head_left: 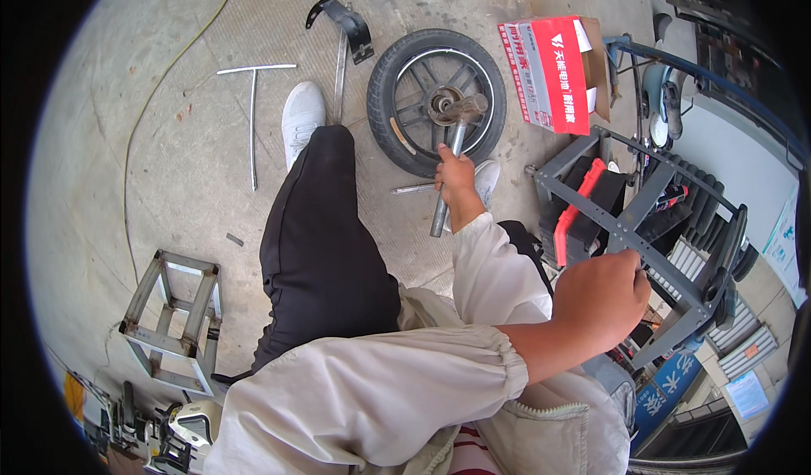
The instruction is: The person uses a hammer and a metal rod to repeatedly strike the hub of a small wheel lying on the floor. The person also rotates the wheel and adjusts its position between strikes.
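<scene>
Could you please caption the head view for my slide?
Right hand holds hammer on wheel hub; left hand grips metal frame.

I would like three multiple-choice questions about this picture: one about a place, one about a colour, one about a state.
1. Where is the head of the hammer?
A. at the hub of the wheel
B. on the stool
C. inside the box
2. What colour is the cardboard box?
A. blue
B. red
C. green
3. How is the left hand?
A. open and flat
B. closed on the metal frame
C. holding a shoe

1 A: the right hand holds it at the hub.
2 B: its sides are red.
3 B: its fingers wrap a frame bar.
</scene>
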{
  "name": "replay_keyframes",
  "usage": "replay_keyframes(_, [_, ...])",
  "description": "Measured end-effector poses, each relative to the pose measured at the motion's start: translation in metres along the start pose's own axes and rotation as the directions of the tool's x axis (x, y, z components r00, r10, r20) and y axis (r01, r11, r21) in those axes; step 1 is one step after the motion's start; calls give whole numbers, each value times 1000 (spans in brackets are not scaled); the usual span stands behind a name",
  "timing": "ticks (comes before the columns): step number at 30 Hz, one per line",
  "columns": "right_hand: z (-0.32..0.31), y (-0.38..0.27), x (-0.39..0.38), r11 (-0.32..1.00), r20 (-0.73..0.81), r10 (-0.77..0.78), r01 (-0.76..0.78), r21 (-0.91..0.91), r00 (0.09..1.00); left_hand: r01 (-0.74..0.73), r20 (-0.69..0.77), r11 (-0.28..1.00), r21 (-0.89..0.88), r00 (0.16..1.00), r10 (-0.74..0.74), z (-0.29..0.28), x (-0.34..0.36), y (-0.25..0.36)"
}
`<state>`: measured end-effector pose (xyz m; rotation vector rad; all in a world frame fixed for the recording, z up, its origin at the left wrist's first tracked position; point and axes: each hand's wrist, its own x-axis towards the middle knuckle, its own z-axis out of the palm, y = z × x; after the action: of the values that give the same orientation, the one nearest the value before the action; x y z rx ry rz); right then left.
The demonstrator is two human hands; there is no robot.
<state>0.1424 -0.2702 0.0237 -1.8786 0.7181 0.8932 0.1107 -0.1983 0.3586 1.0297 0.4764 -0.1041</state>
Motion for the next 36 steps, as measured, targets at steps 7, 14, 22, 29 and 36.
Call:
replay_keyframes(7, [3, -7, -5, 999, -12, -8, 7, -37, 1000, 17, 14, 1000, -4, 1000, -16, 1, 1, -2])
replay_keyframes(14, [4, -8, 0, 996, 16, -38, 39, -78, 999, 17, 7, 1000, 17, 1000, -17, 2, 2, -3])
replay_keyframes(22, [4, -7, 2, 995, 13, -38, 39, -88, 999, 14, 10, 1000, 13, 1000, -14, 3, 3, -2])
replay_keyframes(29, [-1, -8, -4, 999, 47, -13, 15, -42, 999, 23, 6, 1000, 18, 1000, -23, 3, 4, -3])
replay_keyframes(36, [-7, -6, -19, 993, 123, 114, -116, 11, 986, 23, 27, 1000, -1, 999, -23, 0, 0, -1])
